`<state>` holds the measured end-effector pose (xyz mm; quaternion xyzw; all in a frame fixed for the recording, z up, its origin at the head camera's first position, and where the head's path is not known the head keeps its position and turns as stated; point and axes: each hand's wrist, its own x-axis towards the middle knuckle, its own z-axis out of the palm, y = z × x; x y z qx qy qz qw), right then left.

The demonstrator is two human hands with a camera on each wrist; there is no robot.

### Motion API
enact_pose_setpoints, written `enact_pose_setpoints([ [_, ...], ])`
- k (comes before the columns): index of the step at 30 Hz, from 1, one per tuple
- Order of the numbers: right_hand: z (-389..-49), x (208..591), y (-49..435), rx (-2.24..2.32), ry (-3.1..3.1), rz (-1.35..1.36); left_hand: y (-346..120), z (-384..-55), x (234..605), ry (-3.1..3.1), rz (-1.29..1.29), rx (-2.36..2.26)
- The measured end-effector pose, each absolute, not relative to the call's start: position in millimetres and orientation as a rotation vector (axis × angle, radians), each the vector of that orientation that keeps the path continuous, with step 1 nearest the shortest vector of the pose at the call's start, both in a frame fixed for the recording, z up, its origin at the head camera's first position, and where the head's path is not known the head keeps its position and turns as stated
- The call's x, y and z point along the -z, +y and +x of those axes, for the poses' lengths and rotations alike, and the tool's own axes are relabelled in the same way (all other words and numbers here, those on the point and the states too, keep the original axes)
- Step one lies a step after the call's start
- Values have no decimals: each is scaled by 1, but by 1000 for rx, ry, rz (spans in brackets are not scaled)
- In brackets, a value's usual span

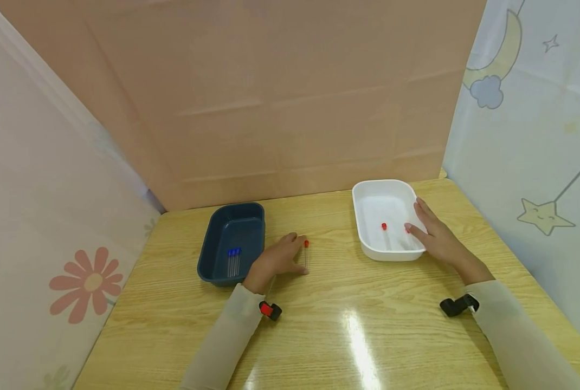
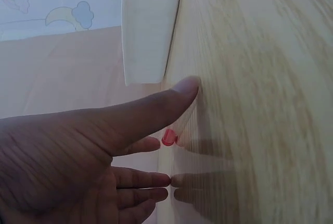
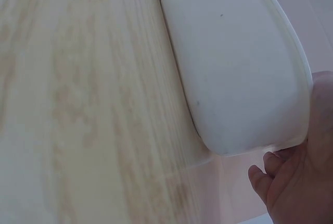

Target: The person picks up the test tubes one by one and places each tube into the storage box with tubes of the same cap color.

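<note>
My left hand [image 1: 281,257] reaches low over the table beside a clear, thin tube with a red cap [image 1: 307,244]. Its thumb is near the tube's plain end and a fingertip near the cap, thumb and fingers spread apart. In the left wrist view the red cap [image 2: 169,137] shows just past the index fingertip. My right hand [image 1: 438,238] is at the right rim of a white tray [image 1: 360,216], thumb over the inside, fingers along the rim. Inside lie a red-capped tube [image 1: 384,226] and another blurred red cap [image 1: 407,229], partly behind the thumb.
A dark blue tray [image 1: 207,244] stands left of my left hand, holding several blue-capped tubes [image 1: 233,262]. The wooden table [image 1: 319,336] runs back to a tan backdrop [image 1: 270,108]. Patterned cloth [image 1: 539,162] hangs at the right side.
</note>
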<state>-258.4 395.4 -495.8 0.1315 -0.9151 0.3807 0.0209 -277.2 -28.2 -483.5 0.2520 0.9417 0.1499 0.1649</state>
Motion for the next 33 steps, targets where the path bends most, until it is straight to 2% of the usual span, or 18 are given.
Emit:
enact_pose_setpoints([
  [20, -256, 492, 395, -1183, -2850, 404, -23, -283, 487, 2709, 900, -408],
  [33, -255, 498, 397, -1195, -2852, 413, -12, -284, 502, 2688, 949, -740],
])
